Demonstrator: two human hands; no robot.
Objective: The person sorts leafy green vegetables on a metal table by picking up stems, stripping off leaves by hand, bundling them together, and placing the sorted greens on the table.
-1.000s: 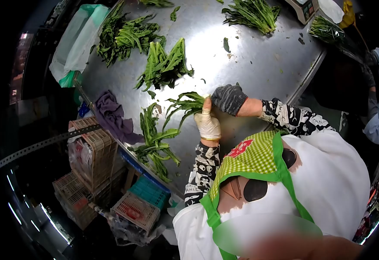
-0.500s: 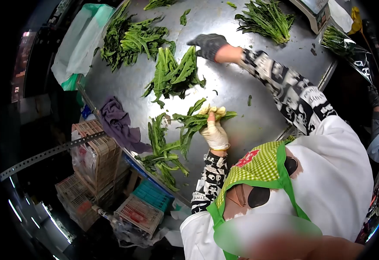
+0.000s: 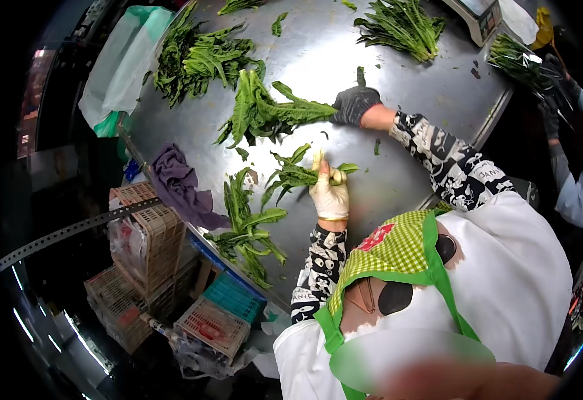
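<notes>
In a pale glove, my left hand (image 3: 330, 191) is closed around a small bunch of leafy greens (image 3: 294, 176), whose leaves spread to the left. My right hand (image 3: 357, 105), in a dark grey glove, grips the stem end of a leafy green stalk (image 3: 303, 110). That stalk reaches left onto a small pile of greens (image 3: 255, 110) on the metal table (image 3: 405, 167). Below and left of my left hand lie loose greens (image 3: 245, 233) near the table edge.
Larger heaps of greens (image 3: 205, 60) and a bunch (image 3: 405, 30) lie farther back. A scale (image 3: 481, 20) stands at the back right. A purple cloth (image 3: 183, 187) hangs over the left edge, near stacked crates (image 3: 148, 233). At right, another person's gloved hands hold bagged greens (image 3: 518, 61).
My right hand has moved right and toward me, pulling a stalk sideways from the pile. My left hand stays nearly in place with its bunch.
</notes>
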